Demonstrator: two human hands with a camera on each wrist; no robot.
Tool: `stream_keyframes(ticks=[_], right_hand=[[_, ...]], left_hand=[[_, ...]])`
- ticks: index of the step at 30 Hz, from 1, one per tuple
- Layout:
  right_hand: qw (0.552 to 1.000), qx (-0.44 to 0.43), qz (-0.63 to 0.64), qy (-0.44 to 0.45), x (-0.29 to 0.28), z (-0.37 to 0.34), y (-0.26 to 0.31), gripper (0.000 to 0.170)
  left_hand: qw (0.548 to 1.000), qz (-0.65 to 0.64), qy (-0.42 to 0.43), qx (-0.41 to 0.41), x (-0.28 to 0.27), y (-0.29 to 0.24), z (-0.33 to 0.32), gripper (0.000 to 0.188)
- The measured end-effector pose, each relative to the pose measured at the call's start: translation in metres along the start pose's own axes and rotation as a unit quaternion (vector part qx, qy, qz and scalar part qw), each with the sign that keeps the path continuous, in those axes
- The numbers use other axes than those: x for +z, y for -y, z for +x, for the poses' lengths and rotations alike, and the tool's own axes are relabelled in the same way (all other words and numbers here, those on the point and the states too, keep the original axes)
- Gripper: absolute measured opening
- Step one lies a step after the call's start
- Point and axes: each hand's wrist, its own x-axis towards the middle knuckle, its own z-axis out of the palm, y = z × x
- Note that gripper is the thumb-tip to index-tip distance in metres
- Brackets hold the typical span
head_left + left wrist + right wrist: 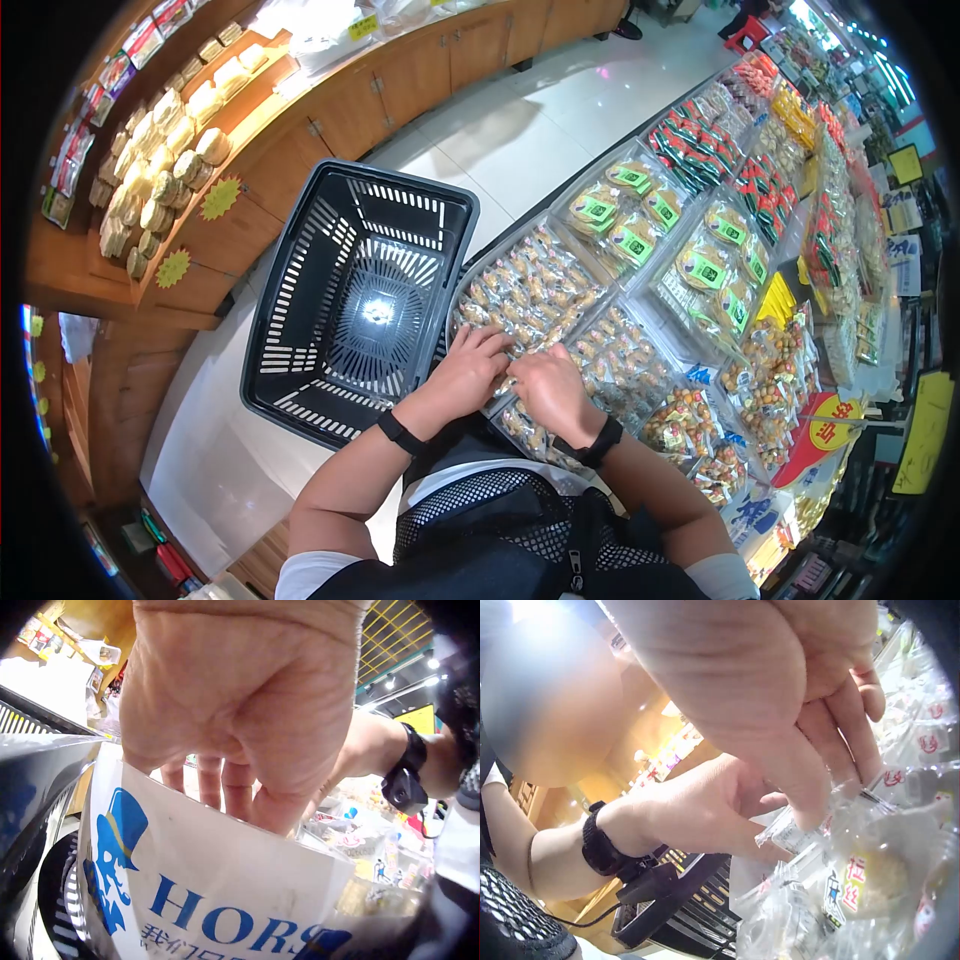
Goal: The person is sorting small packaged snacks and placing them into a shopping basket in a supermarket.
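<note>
While Two Hands Meet Over a Packet (784, 831), a Basket (375, 330) Stands at Ten O'Clock

Bent over a clear wrapper, the right hand (550, 385) pinches the packet between its thumb and fingers. The left hand (465, 368) reaches in from nine o'clock with bent fingers, touching the same wrapper; whether its grip closes on it, I cannot tell. The packet sits between the two hands, just above more packets (530, 270), which spread from twelve to two o'clock. Black bands circle both wrists, the left one (402, 435) at eight o'clock, the right one (602, 440) at four.

In the left wrist view, a white panel (217, 862) with blue "HORS" lettering stands at six o'clock from the palm.

Farther out, cakes (633, 243) with green labels lie at one o'clock, and red-and-green packs (690, 135) beyond them. Clear bags (785, 370) of round brown pieces and a red sign (820, 430) fill three o'clock. Pale tiles (490, 130) show at twelve; past the black basket, a lit wooden shelf (255, 165) holds pale packs at ten.
</note>
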Motion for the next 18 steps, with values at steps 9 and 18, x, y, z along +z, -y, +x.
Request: stream_keyframes(ticks=[9, 18], right_hand=[[0.990, 0.098, 0.023, 0.097, -0.007, 0.006, 0.002, 0.014], [0.984, 0.001, -0.178, -0.002, 0.012, -0.009, 0.014, 0.010]], left_hand=[[1.000, -0.001, -0.019, 0.010, 0.002, 0.002, -0.002, 0.017], [0.999, 0.025, -0.024, 0.020, 0.004, -0.003, -0.006, 0.026]])
